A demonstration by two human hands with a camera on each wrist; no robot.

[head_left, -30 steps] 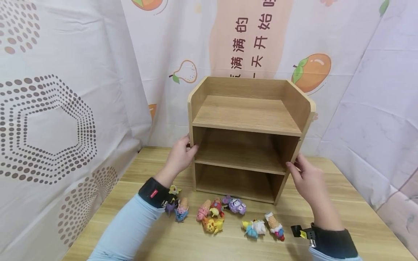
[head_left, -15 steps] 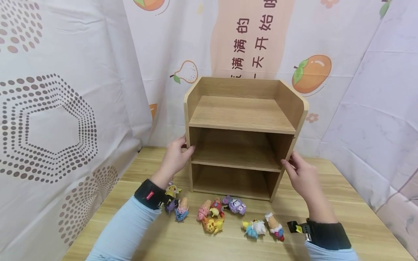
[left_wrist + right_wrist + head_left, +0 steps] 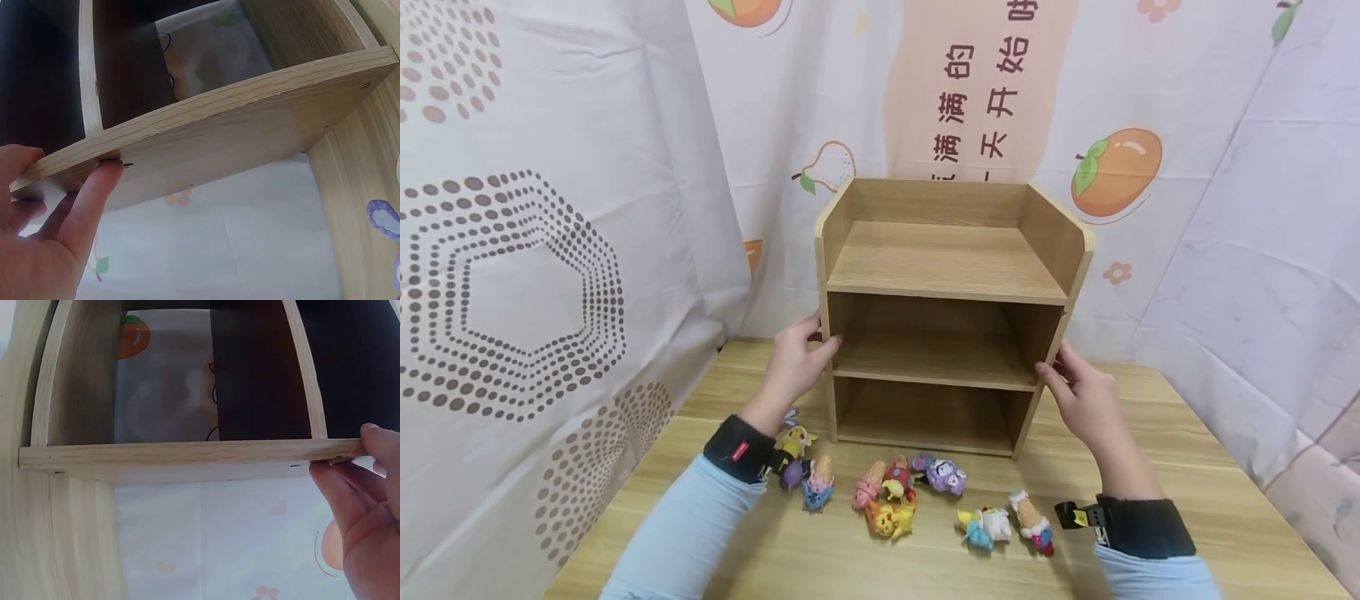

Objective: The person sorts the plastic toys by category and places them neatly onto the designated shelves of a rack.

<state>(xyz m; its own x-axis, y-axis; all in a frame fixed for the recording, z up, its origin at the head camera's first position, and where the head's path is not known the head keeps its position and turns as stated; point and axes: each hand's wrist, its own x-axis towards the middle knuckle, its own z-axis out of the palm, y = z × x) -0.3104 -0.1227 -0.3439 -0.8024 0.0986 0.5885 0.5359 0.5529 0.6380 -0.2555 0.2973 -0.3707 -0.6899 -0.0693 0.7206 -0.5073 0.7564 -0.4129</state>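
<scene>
A light-wood shelf unit [image 3: 951,260] stands upright on the table, with a walled top and two compartments below. My left hand [image 3: 796,357] grips its left side panel [image 3: 212,100], thumb at the front edge and fingers on the outer face. On the opposite side, my right hand [image 3: 1084,398] pinches the right side panel [image 3: 187,453] near the middle shelf's height. Both compartments look bare inside. In front of the unit lie several small toy figures, among them a yellow figure [image 3: 891,520], a purple figure [image 3: 942,473] and one with a cone [image 3: 1032,522].
The wooden table [image 3: 1157,467] carries everything. Patterned cloth [image 3: 550,275] hangs at the left, and a fruit-print curtain [image 3: 790,83] rises behind the unit. Beside my left wrist lie more figures, including a blue-and-pink one [image 3: 817,485] and a yellow-green one [image 3: 795,440].
The shelf unit has shifted left across the table and turned a little, with both my hands moving along on its sides. The toy figures have stayed in place.
</scene>
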